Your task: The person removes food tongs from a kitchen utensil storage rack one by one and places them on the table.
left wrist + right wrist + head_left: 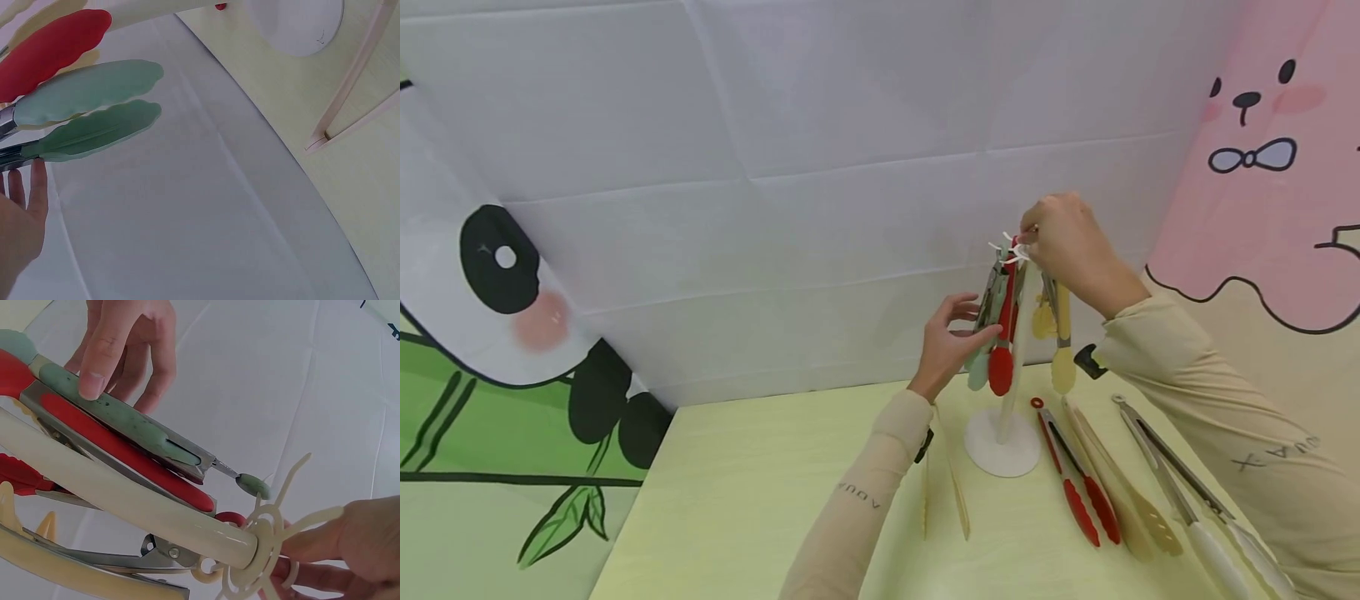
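Observation:
A white stand with a hooked top bears several hanging tongs. My left hand holds green-handled tongs on the stand's left side, thumb on the near handle and fingers behind. Their green tips point down toward the table. Red tongs hang right beside them, and yellow tongs hang on the right side. Up at the stand's top, my right hand has its fingers curled and pinches at the hooks. Those fingers are partly hidden behind the hooks in the right wrist view.
On the table, right of the base, lie red-tipped tongs, wooden tongs and steel tongs with white tips. Thin wooden tongs lie left of the base. A pale cloth wall rises close behind the stand.

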The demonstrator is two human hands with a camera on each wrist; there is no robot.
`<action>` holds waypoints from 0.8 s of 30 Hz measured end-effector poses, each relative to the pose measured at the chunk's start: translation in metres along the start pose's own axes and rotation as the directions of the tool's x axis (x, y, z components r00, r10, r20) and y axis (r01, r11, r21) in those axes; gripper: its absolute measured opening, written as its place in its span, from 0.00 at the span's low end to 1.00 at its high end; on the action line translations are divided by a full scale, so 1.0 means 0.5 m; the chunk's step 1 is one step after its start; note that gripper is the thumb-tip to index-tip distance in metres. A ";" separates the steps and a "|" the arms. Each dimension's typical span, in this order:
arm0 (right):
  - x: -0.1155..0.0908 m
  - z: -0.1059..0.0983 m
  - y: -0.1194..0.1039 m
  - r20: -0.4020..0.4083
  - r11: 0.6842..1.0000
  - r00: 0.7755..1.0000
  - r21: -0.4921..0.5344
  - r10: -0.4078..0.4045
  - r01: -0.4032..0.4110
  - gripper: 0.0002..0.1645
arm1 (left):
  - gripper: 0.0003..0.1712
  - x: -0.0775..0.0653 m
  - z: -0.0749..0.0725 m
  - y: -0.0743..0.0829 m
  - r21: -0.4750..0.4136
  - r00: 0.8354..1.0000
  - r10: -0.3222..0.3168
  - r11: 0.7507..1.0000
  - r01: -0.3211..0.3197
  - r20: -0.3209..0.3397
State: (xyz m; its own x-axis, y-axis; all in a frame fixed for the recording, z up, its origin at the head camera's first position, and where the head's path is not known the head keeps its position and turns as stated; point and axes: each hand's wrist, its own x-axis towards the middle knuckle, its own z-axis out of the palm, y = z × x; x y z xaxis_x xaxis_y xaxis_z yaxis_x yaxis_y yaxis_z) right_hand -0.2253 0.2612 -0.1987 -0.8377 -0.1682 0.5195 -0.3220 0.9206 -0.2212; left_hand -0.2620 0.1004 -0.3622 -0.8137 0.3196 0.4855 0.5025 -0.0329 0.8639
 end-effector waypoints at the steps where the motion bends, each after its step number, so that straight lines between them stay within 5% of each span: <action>1: 0.000 0.001 0.000 0.003 1.000 1.000 0.000 0.003 -0.003 0.08 | 0.28 0.002 0.002 0.000 -0.002 1.000 0.001 1.000 -0.001 0.001; 18: -0.002 -0.001 -0.004 0.000 1.000 1.000 -0.019 0.006 -0.006 0.08 | 0.23 0.011 0.013 0.000 0.005 1.000 0.028 1.000 -0.028 0.012; 24: -0.003 -0.002 -0.003 0.003 1.000 1.000 -0.015 0.009 -0.009 0.09 | 0.23 0.022 0.017 -0.045 -0.011 1.000 0.024 1.000 -0.024 -0.007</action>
State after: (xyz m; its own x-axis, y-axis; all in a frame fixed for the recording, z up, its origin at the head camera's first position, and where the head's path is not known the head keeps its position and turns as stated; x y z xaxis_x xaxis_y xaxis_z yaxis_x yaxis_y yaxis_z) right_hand -0.2229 0.2605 -0.1983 -0.8419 -0.1607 0.5152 -0.3079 0.9271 -0.2138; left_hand -0.2798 0.1126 -0.3773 -0.8033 0.3120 0.5073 0.5190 -0.0511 0.8533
